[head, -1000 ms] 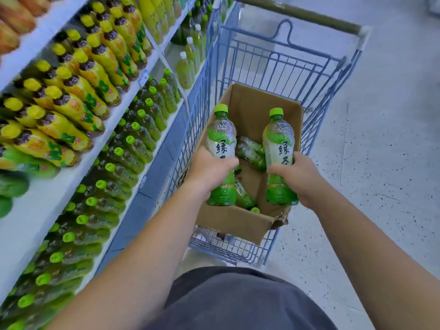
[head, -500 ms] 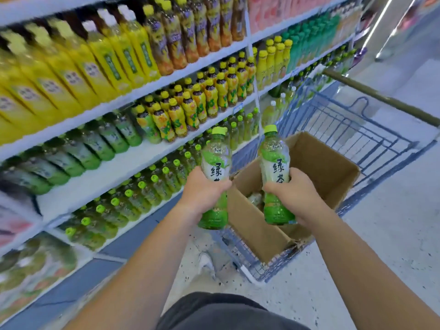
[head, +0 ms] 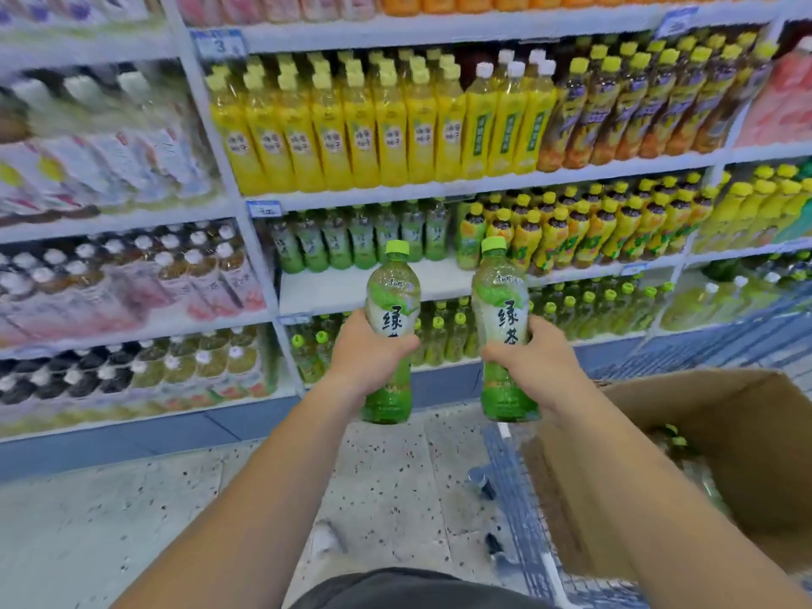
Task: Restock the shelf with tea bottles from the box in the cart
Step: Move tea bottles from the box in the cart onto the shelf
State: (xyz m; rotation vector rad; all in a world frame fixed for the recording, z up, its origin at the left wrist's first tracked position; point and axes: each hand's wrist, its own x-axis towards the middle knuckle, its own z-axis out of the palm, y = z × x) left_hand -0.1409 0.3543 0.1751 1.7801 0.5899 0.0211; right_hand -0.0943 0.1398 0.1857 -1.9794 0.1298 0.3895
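Note:
My left hand (head: 367, 351) grips one green tea bottle (head: 390, 301) upright round its middle. A second green tea bottle (head: 501, 301) stands upright in the grip of my right hand (head: 534, 358). Both have green caps and are held side by side in front of the shelf (head: 364, 287), whose front part is bare white board with matching green tea bottles (head: 351, 239) lined up behind. The cardboard box (head: 720, 415) sits in the blue cart (head: 523, 498) at lower right, with a few green-capped bottles (head: 676, 441) inside.
Yellow and orange drink bottles (head: 351, 134) fill the shelf above. Yellow-capped bottles (head: 584, 230) stand right of the bare patch. More green-capped bottles (head: 444, 331) stand on the lower shelf. Speckled floor (head: 175, 520) lies between me and the shelving.
I have turned left from the cart to face the shelf. Both hands carried their bottles away from above the box and now hold them in front of the shelf.

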